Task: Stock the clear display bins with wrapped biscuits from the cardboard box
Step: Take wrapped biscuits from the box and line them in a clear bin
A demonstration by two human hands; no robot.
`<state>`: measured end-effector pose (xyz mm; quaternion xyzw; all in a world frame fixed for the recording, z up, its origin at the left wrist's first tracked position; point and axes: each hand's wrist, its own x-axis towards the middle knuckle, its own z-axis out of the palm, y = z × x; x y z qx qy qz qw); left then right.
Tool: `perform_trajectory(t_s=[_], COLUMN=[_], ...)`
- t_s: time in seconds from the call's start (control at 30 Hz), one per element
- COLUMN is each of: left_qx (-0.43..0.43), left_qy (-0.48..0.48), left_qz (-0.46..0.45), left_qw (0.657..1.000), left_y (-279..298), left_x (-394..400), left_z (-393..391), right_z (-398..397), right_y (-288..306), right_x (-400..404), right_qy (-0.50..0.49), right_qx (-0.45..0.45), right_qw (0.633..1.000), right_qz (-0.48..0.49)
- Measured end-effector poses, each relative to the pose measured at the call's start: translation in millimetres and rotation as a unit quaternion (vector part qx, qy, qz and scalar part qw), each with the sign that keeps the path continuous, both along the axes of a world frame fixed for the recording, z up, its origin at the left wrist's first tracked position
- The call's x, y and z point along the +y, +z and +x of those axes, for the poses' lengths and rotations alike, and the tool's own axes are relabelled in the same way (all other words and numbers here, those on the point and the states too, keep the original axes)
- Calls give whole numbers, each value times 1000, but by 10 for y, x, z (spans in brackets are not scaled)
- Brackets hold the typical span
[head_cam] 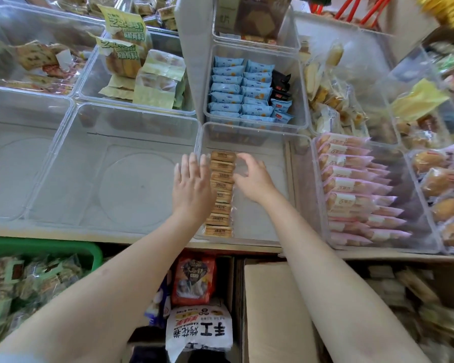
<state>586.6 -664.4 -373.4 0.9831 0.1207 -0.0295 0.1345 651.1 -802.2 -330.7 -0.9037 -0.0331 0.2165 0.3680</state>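
Below my forearms sits the cardboard box (270,307), while my left hand (192,187), fingers straight and holding nothing, lies flat against the row of wrapped biscuits (220,195) in the clear bin (257,239). My right hand (252,179), loosely curled, touches the row's other side without a visible grip. Slick film wrappers slide, so I judge even pressure from both sides keeps the flat rectangular packs aligned against the rigid plastic wall.

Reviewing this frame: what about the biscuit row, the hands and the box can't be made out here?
Head view only:
- Biscuit row: its left edge is hidden behind the left hand.
- Right hand: fingertips curl at the row; whether they pinch a wrapper is unclear.
- Wrapper print: too small to read.
- Cardboard box: cut off by the bottom edge and crossed by the right forearm.
- Biscuits at lower right: blurred.
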Motion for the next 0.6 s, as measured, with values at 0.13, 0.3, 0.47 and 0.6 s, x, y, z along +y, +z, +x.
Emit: perform_trajectory(t_s=[0.13, 0.3, 0.47, 0.6], left_qx=[-55, -87, -24, -46], left_qy=[-85, -188, -294, -287], left_qz=[-150, -272, -121, -56], left_qw=[984, 940, 948, 955], left_y=[350, 941, 877, 764], left_x=[-583, -1478, -2027, -2133], left_z=[-383, -967, -1342, -1309], right_z=[-699, -1716, -2220, -2390], right_y=[559, 715, 241, 28], right_x=[-532, -1522, -2461, -2728], right_qy=[-63, -315, -337, -212], right_qx=[-127, -296, -46, 131], right_qw=[986, 901, 915, 922], right_qz=[86, 21, -218, -296])
